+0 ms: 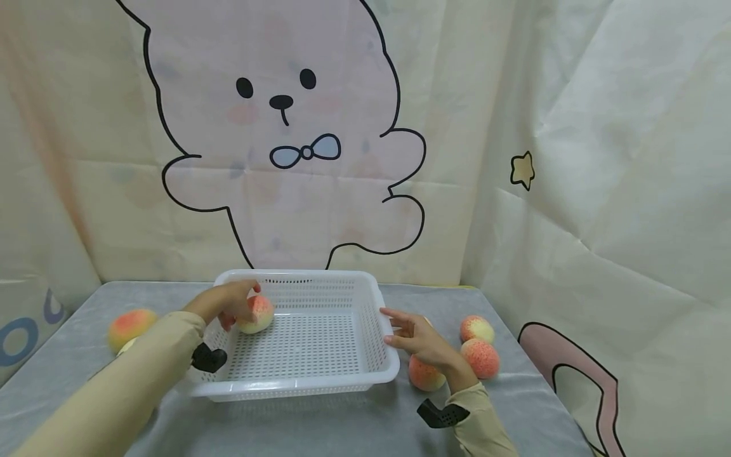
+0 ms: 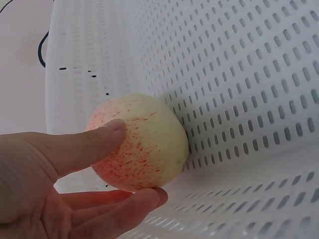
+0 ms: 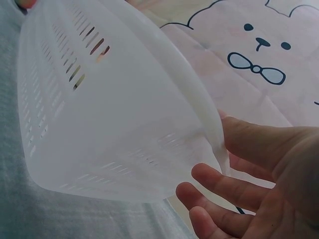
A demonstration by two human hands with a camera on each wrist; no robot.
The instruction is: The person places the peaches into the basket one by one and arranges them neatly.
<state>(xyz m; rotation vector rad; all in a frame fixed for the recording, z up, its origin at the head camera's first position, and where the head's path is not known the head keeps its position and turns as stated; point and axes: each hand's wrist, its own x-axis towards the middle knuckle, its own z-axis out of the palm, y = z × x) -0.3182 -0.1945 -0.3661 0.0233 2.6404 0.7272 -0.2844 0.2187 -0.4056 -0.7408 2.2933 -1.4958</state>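
My left hand [image 1: 235,303] reaches over the left side of a white perforated plastic basket [image 1: 320,384]. It holds a peach [image 1: 259,315], yellowish with red speckles, between thumb and fingers. In the left wrist view this peach [image 2: 144,139] sits low in the basket's corner, by the holed floor and walls. My right hand [image 1: 419,336] is at the basket's right rim. The right wrist view shows that hand [image 3: 259,174] pinching the rim, with fingers along the outer wall. The middle of the basket floor shows bare holes.
On the grey cloth-covered table [image 1: 274,431], several peaches lie right of the basket, including a red one [image 1: 481,358] and one [image 1: 426,373] beside my right wrist. Another peach [image 1: 132,325] lies left, partly behind my left sleeve. A bear-printed curtain [image 1: 320,209] hangs behind.
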